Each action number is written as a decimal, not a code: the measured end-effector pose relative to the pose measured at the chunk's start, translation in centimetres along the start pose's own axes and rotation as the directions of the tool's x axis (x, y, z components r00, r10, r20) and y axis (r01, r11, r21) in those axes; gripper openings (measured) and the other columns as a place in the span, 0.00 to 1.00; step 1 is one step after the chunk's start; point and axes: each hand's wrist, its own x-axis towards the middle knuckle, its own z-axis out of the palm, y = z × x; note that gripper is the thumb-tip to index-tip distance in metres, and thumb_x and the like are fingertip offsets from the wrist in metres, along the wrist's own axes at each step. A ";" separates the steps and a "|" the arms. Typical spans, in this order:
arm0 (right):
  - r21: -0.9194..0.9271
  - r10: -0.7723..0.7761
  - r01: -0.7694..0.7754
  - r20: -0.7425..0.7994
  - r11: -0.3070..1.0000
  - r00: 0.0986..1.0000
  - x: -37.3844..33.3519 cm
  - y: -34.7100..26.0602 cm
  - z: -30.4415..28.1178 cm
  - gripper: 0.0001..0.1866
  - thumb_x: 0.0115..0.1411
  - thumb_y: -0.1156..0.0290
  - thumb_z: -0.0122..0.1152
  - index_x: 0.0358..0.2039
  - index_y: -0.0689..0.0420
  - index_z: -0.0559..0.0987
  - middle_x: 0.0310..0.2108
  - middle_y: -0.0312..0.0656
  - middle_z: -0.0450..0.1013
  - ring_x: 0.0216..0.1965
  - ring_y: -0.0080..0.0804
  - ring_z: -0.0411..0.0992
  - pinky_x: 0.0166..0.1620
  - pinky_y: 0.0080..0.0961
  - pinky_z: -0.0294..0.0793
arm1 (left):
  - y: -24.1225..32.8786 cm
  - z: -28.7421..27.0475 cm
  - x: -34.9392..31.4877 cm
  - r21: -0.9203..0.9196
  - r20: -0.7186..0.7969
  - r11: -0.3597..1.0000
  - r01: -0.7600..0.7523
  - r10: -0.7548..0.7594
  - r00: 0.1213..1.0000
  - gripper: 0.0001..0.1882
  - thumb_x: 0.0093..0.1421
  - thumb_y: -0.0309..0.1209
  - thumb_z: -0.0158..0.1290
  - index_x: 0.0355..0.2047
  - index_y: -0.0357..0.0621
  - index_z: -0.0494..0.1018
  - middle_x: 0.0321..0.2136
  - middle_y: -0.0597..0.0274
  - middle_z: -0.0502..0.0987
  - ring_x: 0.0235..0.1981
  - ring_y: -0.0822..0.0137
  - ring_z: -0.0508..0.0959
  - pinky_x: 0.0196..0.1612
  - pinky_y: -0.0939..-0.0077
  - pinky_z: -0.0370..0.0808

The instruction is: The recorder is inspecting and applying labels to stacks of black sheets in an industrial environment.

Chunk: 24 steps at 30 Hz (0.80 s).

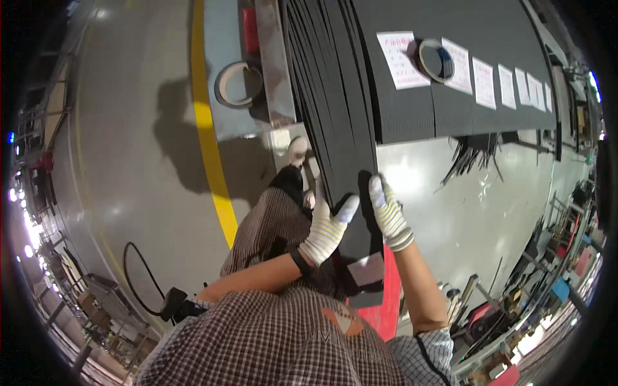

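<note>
A stack of long, dark, flat strips point(344, 151) runs from the far side of the table toward my body. My left hand point(323, 235), in a striped knit glove, grips its left edge with the thumb on top; the other fingers are mostly hidden. On the right edge, a little farther from me, my right hand point(389, 215) wears the same kind of glove and holds the stack, its thumb pointing away from me. Toward the far end, the strips fan slightly apart. A small pale label point(367, 269) lies on the near end.
Dark panels point(405, 119) with a row of printed paper sheets point(483, 82) lie at the far right. One tape roll point(423, 61) rests on them, another tape roll point(222, 87) on a grey surface at left. Dark thin offcuts point(473, 154) hang below the panels. A red surface point(391, 289) shows near me.
</note>
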 end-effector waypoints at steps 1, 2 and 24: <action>0.055 0.044 -0.048 0.082 0.997 0.996 -0.7 -3.1 -0.2 0.37 0.65 0.42 0.45 0.59 0.63 0.65 0.49 0.55 0.72 0.53 0.48 0.70 0.56 0.34 0.66 | 0.1 -1.2 -1.2 0.170 0.012 0.985 0.012 -0.014 1.000 0.35 0.58 0.34 0.59 0.60 0.38 0.54 0.53 0.54 0.65 0.53 0.62 0.66 0.57 0.68 0.64; 0.102 0.079 -0.094 0.139 0.990 0.987 -1.2 -5.2 -0.9 0.36 0.65 0.42 0.44 0.59 0.63 0.65 0.47 0.56 0.73 0.52 0.51 0.70 0.57 0.34 0.65 | 0.3 -1.7 -1.6 0.325 0.050 0.945 0.015 -0.033 0.998 0.35 0.58 0.34 0.59 0.60 0.37 0.54 0.53 0.53 0.65 0.53 0.61 0.66 0.57 0.67 0.64; -0.563 0.012 0.141 0.260 0.814 0.966 -2.6 -6.8 -2.8 0.42 0.64 0.40 0.34 0.56 0.72 0.63 0.53 0.66 0.65 0.60 0.55 0.61 0.64 0.50 0.50 | 0.6 -2.0 -5.0 0.597 0.145 0.798 0.080 -0.206 0.968 0.24 0.67 0.27 0.44 0.62 0.35 0.54 0.56 0.49 0.64 0.56 0.58 0.66 0.59 0.69 0.61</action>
